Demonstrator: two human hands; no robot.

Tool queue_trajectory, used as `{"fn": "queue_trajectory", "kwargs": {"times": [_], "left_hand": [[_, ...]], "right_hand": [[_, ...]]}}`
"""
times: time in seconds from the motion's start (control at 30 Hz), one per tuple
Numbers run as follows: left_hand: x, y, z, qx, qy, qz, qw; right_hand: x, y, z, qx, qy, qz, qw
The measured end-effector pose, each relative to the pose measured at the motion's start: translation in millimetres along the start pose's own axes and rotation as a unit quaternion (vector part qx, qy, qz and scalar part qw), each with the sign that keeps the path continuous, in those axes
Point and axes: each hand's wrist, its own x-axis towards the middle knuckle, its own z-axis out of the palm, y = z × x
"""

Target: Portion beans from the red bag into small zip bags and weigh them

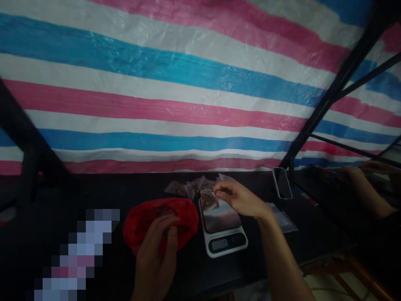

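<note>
Pinching a packet (209, 201) over the far left corner of the scale (222, 220), the right hand (236, 197) is nearer to it than the left hand (158, 246), which, its grip hidden, reaches into the red bag (134, 220) alongside.

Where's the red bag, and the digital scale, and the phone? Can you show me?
Red bag (130, 228): head view, on its outer wall at the left.
Digital scale (222, 222): head view, on the bare metal of its weighing plate.
Phone (282, 184): head view, on its dark screen.
</note>
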Motion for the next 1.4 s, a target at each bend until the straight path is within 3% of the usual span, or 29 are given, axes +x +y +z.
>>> {"fn": "queue_trajectory", "kwargs": {"times": [0.07, 0.13, 0.23, 0.3, 0.4, 0.53, 0.67, 0.77, 0.9, 1.0, 1.13, 1.27, 1.4], "left_hand": [[-6.2, 5.5, 7.2, -0.052, -0.027, -0.098, 0.994], [-9.9, 11.4, 12.0, -0.134, -0.054, -0.198, 0.969], [-12.0, 15.2, 16.7, -0.26, -0.057, -0.35, 0.898], [-13.2, 12.2, 20.3, -0.339, -0.033, -0.41, 0.846], [-17.4, 4.2, 27.5, -0.421, -0.004, -0.447, 0.789], [-27.1, 3.6, 32.5, -0.477, 0.016, -0.485, 0.733], [-36.0, 11.2, 30.5, -0.51, 0.031, -0.501, 0.699], [-39.3, 10.1, 31.1, -0.517, 0.033, -0.508, 0.688], [-39.0, 3.2, 33.9, -0.499, 0.02, -0.51, 0.7], [-38.1, 2.5, 30.8, -0.465, 0.0, -0.498, 0.732], [-35.9, 6.1, 18.4, -0.359, -0.036, -0.455, 0.814], [-25.9, 7.5, 4.3, -0.22, -0.024, -0.35, 0.91], [-12.1, 5.6, -5.6, -0.126, -0.055, -0.252, 0.958]], "right_hand": [[-2.7, -27.8, 9.5, 0.042, -0.032, -0.033, 0.998], [-0.7, -50.1, 26.1, 0.068, -0.034, -0.036, 0.996], [10.3, -64.2, 56.7, 0.074, 0.012, -0.024, 0.997], [19.8, -60.6, 75.2, 0.085, 0.05, -0.015, 0.995], [31.1, -46.7, 95.1, 0.113, 0.08, 0.0, 0.99], [37.6, -35.8, 109.7, 0.118, 0.05, 0.027, 0.991], [39.4, -35.2, 117.7, 0.107, 0.055, 0.041, 0.992], [40.2, -34.4, 122.1, 0.118, 0.027, 0.053, 0.991], [41.6, -29.1, 125.0, 0.119, 0.029, 0.057, 0.991], [40.2, -24.6, 122.5, 0.163, 0.025, 0.072, 0.984], [33.4, -22.8, 109.7, 0.255, 0.007, 0.072, 0.964], [25.8, -21.2, 93.1, 0.342, 0.017, 0.062, 0.938], [20.6, -18.2, 81.7, 0.353, 0.036, 0.044, 0.934]]}}
